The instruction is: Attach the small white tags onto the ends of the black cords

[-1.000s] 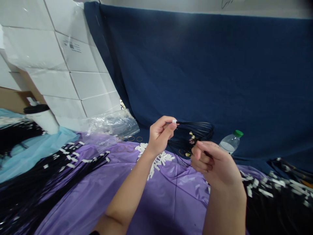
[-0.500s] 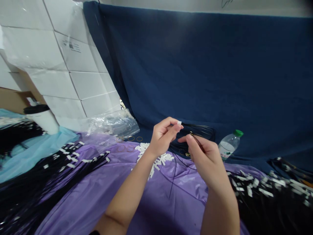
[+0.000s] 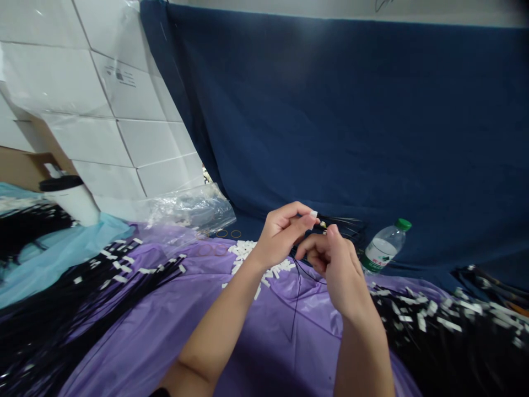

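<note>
Found a white tab [image 3: 314, 214] pinched between thumb and forefinger of the left hand [image 3: 285, 231], at the near end of a bundle of thin black cords [image 3: 341, 221]. Located tab and bundle raised above the purple sheet [image 3: 273, 342], in front of the dark blue cloth [image 3: 351, 121]. Judged held by the tab to control the whole bundle from one gathered point, with the cords free to trail rightward.

Saw the right hand [image 3: 341, 270] just beside, thumb raised and fingers curled, near a small pale bead [image 3: 323, 225]. Could not tell a pinch on a cord from a mere curl of the fingers. Judged placed so close for work at the same small spot.

Noted a loose black strand [image 3: 296, 309] running down from between the hands; could not tell hanging from lying.

Recorded a pile of white tabs [image 3: 242, 251] on the sheet below the left hand, probably for short reach. Recorded heaps of tabbed cords at left [image 3: 119, 292] and right [image 3: 454, 353], white ends laid farthest away, likely for easy picking out. Observed a green-capped bottle [image 3: 382, 248] beyond the right hand, presumably set back from the work.
</note>
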The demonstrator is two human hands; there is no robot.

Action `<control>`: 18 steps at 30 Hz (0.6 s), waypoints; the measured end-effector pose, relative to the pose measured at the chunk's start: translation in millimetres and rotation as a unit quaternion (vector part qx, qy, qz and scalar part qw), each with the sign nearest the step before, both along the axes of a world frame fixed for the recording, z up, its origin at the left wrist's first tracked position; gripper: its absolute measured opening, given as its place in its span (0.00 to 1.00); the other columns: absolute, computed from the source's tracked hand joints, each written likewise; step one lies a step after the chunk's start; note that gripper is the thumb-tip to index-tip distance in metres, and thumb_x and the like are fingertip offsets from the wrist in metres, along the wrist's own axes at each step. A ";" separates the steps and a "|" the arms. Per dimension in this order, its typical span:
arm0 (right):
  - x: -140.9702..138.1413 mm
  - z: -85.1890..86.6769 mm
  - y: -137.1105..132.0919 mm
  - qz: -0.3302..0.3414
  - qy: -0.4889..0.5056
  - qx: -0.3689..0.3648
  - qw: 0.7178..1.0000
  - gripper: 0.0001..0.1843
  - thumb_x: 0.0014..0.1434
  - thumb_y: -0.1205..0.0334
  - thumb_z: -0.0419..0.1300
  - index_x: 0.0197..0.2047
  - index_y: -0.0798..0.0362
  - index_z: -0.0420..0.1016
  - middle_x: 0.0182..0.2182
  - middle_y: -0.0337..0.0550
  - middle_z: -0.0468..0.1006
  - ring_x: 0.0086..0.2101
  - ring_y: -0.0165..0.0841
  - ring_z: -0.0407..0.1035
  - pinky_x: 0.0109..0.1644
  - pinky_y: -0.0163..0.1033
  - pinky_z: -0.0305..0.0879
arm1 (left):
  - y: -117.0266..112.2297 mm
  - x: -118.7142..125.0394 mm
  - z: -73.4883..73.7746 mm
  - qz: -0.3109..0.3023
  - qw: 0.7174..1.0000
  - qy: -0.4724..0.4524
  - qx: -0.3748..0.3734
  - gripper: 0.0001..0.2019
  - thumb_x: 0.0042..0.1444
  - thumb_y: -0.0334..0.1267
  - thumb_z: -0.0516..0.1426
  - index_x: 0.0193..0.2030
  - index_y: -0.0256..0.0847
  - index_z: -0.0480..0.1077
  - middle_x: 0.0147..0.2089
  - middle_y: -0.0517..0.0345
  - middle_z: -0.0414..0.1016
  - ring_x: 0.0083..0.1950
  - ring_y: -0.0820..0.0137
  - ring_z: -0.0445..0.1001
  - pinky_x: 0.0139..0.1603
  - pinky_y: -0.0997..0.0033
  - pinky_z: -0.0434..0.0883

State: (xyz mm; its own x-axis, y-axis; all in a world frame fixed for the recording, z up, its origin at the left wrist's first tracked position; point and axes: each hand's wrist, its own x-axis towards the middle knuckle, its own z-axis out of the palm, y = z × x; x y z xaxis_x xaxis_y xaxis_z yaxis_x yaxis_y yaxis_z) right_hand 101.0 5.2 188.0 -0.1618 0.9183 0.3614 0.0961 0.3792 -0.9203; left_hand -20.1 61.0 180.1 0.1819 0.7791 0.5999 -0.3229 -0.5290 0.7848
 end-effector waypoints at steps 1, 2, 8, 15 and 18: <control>-0.8 -0.6 0.2 -0.004 0.003 -0.004 1.000 0.40 0.68 0.40 0.35 0.22 0.55 0.73 0.15 0.34 0.49 0.20 0.27 0.45 0.26 0.37 0.41 | 0.1 0.1 -0.2 0.003 1.000 -0.002 0.001 0.13 0.56 0.48 0.59 0.33 0.39 0.72 0.17 0.66 0.59 0.17 0.81 0.53 0.16 0.79 0.50; -1.7 -1.2 0.4 -0.010 0.009 -0.010 1.000 0.41 0.67 0.38 0.33 0.22 0.55 0.73 0.15 0.34 0.48 0.19 0.27 0.44 0.25 0.38 0.40 | 0.3 0.1 -0.5 0.006 1.000 -0.005 0.003 0.13 0.57 0.48 0.59 0.33 0.39 0.73 0.17 0.66 0.58 0.17 0.81 0.53 0.16 0.79 0.50; -6.1 -3.2 1.1 -0.036 0.041 -0.001 0.999 0.38 0.67 0.39 0.34 0.20 0.54 0.69 0.14 0.34 0.49 0.18 0.27 0.44 0.24 0.38 0.39 | 2.2 -0.3 -1.2 0.017 1.000 -0.016 0.012 0.13 0.56 0.48 0.60 0.33 0.40 0.73 0.17 0.66 0.59 0.16 0.81 0.53 0.16 0.79 0.51; -8.3 -9.6 4.5 -0.061 -0.001 0.093 0.994 0.33 0.68 0.44 0.37 0.21 0.53 0.68 0.15 0.34 0.50 0.18 0.27 0.46 0.24 0.38 0.41 | -0.5 -0.2 0.2 0.013 0.999 -0.046 0.008 0.11 0.57 0.47 0.60 0.35 0.40 0.73 0.29 0.59 0.75 0.17 0.83 0.56 0.16 0.79 0.55; -8.7 -10.0 5.2 -0.065 0.009 0.099 0.993 0.30 0.68 0.47 0.41 0.21 0.53 0.67 0.16 0.34 0.53 0.19 0.27 0.48 0.24 0.38 0.42 | -1.1 -0.7 0.9 0.005 0.998 -0.055 0.004 0.10 0.57 0.46 0.60 0.35 0.40 0.73 0.30 0.60 0.75 0.17 0.84 0.56 0.16 0.80 0.56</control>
